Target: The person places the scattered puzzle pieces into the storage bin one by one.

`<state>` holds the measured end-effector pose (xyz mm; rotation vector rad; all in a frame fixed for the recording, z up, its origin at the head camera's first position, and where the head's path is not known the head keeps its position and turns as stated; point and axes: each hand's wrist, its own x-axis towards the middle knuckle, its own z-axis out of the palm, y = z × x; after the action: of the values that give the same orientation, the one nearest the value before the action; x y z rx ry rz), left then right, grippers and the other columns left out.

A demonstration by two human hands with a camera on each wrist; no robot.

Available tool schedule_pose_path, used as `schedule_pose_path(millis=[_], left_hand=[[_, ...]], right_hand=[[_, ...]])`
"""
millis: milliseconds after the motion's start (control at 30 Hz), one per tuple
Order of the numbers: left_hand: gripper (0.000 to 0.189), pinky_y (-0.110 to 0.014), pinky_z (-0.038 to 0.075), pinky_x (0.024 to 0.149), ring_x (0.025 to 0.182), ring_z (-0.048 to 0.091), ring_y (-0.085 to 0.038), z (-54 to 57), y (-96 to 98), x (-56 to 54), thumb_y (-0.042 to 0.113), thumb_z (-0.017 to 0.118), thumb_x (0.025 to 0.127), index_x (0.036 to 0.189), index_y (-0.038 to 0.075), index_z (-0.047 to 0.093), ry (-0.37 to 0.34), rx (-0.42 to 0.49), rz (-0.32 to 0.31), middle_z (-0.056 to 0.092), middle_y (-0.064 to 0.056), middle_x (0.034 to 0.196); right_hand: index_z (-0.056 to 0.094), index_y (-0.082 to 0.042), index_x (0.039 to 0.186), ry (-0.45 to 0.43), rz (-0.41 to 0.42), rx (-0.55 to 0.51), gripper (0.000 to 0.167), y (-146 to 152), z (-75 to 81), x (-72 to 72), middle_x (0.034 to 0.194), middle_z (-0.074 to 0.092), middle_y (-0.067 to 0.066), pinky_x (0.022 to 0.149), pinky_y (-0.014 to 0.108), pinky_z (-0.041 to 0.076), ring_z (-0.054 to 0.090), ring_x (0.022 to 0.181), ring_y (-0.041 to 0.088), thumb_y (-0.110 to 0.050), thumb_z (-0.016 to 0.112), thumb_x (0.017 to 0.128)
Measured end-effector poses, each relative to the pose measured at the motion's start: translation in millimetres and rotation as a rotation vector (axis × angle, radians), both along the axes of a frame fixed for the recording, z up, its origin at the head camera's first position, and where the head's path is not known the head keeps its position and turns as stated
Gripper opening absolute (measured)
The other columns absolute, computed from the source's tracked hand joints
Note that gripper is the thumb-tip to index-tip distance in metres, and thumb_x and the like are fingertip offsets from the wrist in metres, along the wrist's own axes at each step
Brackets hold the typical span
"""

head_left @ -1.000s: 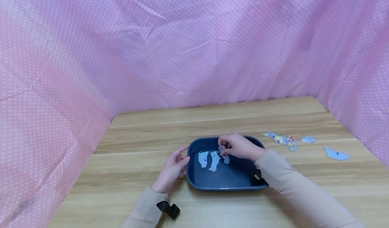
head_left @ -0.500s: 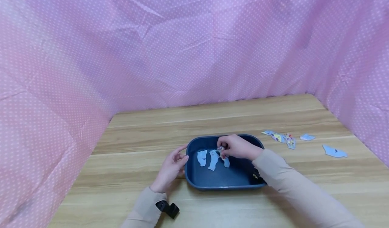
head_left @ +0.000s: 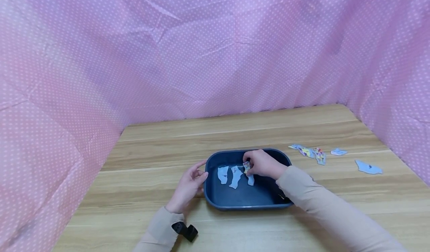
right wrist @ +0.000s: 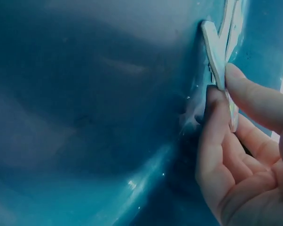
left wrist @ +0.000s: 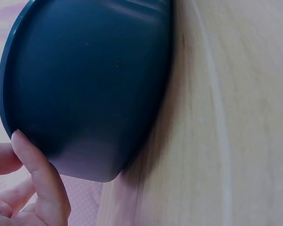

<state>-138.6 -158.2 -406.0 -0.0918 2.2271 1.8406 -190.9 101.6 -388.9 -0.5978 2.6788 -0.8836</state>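
Note:
A dark blue plastic basin [head_left: 231,203] sits on the wooden table. Thumb and fingertips of my left hand [head_left: 188,184] touch its left end from outside; up close, the thumb [left wrist: 35,160] meets the rim. Inside the basin, my right hand [head_left: 265,165] pinches a flat, colourful printed piece [head_left: 247,167] with an uneven edge, between thumb and fingers [right wrist: 214,136]. A light blue piece [head_left: 251,180] shows just below it. Farther left in the basin lie two more light blue pieces, a broad one [head_left: 223,174] and a longer wavy one [head_left: 236,177].
On the table right of the basin lie a yellow-and-purple piece [head_left: 306,152], a red-patterned piece [head_left: 320,156], a small light blue piece [head_left: 338,152] and a larger one [head_left: 368,167]. Pink dotted cloth [head_left: 208,58] hangs behind the table and along both sides.
My right hand has shifted a little to the right over the basin with the colourful piece, uncovering more of the wavy piece beside it. The left hand stays at the basin's end.

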Motion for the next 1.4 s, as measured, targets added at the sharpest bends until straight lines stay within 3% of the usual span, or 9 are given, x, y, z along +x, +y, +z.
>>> schedule_pose_path(millis=[733, 1100, 1400], left_hand=[[0.044, -0.028, 0.052, 0.067, 0.076, 0.058, -0.017, -1.3, -1.0, 2.7, 0.015, 0.053, 0.097, 0.14, 0.017, 0.045, 0.017, 0.011, -0.017, 0.057, -0.016, 0.102], [0.043, -0.028, 0.051, 0.066, 0.075, 0.057, -0.017, -1.0, -0.4, 1.6, 0.015, 0.053, 0.097, 0.14, 0.018, 0.045, 0.017, 0.013, -0.021, 0.057, -0.015, 0.101], [0.044, -0.028, 0.049, 0.065, 0.074, 0.057, -0.017, -2.3, -1.0, 0.4, 0.017, 0.055, 0.096, 0.139, 0.018, 0.046, 0.017, -0.014, -0.009, 0.058, -0.013, 0.099]], right_hand=[[0.066, -0.001, 0.11, -0.014, -0.048, 0.027, 0.037, -4.9, -5.1, 1.7, 0.094, 0.065, 0.006, 0.07, 0.029, 0.052, 0.055, 0.074, 0.014, -0.003, 0.077, 0.075], [0.066, -0.003, 0.105, -0.024, -0.069, 0.053, 0.033, -8.4, -3.9, 3.8, 0.095, 0.067, 0.006, 0.076, 0.034, 0.055, 0.062, 0.078, 0.014, -0.002, 0.078, 0.074], [0.066, -0.005, 0.099, 0.006, -0.042, 0.101, 0.028, -9.2, -3.1, 4.5, 0.089, 0.066, 0.004, 0.071, 0.032, 0.054, 0.059, 0.072, 0.013, -0.006, 0.079, 0.074]])
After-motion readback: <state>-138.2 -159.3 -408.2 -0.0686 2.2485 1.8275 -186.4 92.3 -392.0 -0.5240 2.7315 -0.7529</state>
